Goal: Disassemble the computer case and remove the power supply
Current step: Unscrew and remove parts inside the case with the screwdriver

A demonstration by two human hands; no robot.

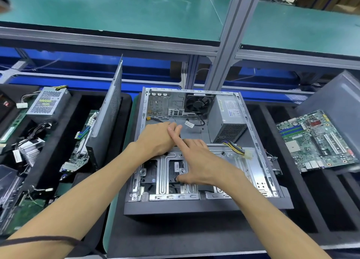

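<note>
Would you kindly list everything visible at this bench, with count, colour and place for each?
computer case: one, grey and black, lying open at centre.
power supply: one, grey, in the case's far right corner.
case fan: one, black, on the case's far wall.
drive cage: one, silver, near half of the case.
cable bundle: one, yellow and black with a white plug, lying on the cage.
loose power supply: one, grey, far left tray.
side panel: one, grey, standing left of the case.
motherboard: one, green, right tray.
left hand: one, inside the case.
right hand: one, on the drive cage, forefinger pointing away.
</note>
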